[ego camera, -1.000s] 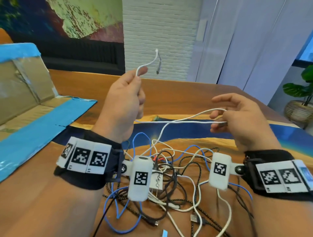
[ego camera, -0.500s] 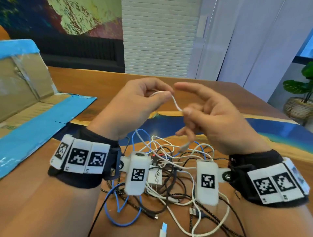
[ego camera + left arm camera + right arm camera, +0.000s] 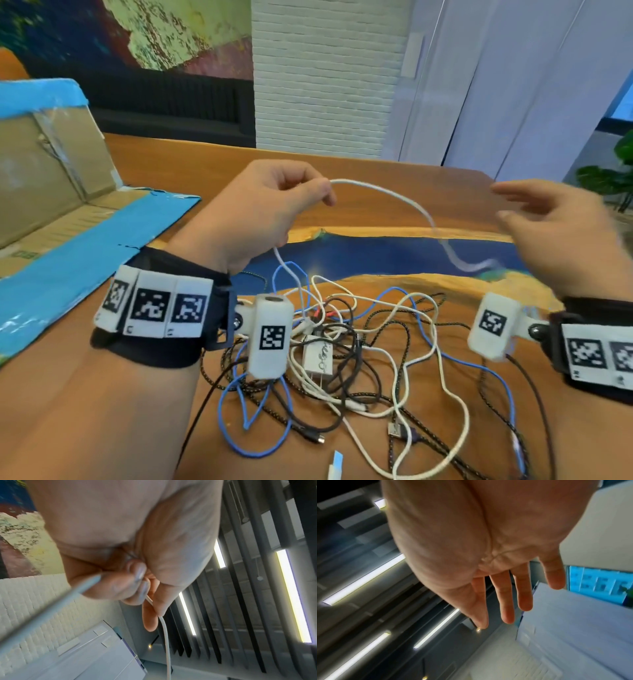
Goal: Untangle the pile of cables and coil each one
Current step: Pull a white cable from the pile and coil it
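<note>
We see the left hand (image 3: 260, 209) raised above the desk (image 3: 376, 185), its fingers curled and pinching a thin, smooth white cable (image 3: 387, 197) between thumb and fingertips. The left wrist view confirms the pinch: the round cord passes under the thumb and trails out on both sides of the closed fingers (image 3: 120, 586). From the pinch one run arcs rightward in a soft hump and drops, blurred, toward the blue part of the desk below the right hand (image 3: 555, 233); another run falls from under the palm into the pile (image 3: 342, 359).

The right hand is spread, its fingers straight and apart, holding nothing; the right wrist view shows a bare palm and four extended fingers (image 3: 506, 601). It is apart from the cable, motion-blurred.

The pile lies on the desk between and below the wrists: looping white cords, a glossy blue cord (image 3: 246, 428) in a heart-like loop, dark rubbery cords, and a braided black-and-yellow cord (image 3: 404, 329) with a woven texture. A small white boxy charger (image 3: 317, 358) sits in the middle of the knot. A flat white plug with a pale blue tip (image 3: 335, 466) lies at the near edge.

The desk is polished brown wood with a glossy blue inlay. At left lies an opened cardboard box (image 3: 51, 178) edged in shiny blue tape.
</note>
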The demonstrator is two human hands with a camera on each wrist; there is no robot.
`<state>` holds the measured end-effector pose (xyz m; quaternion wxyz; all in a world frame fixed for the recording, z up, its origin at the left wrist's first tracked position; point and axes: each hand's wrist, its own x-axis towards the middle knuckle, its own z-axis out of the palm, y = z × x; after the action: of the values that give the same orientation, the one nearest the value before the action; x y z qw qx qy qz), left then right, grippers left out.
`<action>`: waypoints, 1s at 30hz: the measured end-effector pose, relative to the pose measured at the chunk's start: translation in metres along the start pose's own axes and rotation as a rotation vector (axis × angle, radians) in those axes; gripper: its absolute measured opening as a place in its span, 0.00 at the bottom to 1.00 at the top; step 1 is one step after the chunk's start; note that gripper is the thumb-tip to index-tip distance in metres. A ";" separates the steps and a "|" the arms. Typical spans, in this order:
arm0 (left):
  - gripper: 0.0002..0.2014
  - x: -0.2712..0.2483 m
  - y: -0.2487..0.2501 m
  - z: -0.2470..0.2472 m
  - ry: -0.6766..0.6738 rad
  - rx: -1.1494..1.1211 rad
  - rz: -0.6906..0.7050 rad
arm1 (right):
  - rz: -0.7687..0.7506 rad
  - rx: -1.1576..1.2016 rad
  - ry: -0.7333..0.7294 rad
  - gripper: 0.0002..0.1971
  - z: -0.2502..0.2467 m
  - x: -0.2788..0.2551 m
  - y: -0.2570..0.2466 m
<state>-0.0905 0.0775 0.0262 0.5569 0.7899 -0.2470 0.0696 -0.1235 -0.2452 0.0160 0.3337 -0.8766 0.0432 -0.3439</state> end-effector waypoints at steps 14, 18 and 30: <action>0.27 -0.007 0.002 -0.007 -0.160 0.247 -0.081 | 0.085 0.851 0.023 0.11 0.010 -0.008 -0.044; 0.23 -0.005 -0.005 -0.022 -0.067 0.205 -0.068 | 0.104 0.547 0.243 0.08 -0.024 0.013 0.016; 0.18 -0.002 0.007 0.035 -0.078 0.173 0.140 | -0.066 0.569 -0.508 0.17 0.059 -0.052 -0.097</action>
<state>-0.1006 0.0447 0.0184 0.4706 0.8178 -0.3163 0.0987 -0.1402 -0.1218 0.0140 0.5524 -0.8073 -0.1666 -0.1244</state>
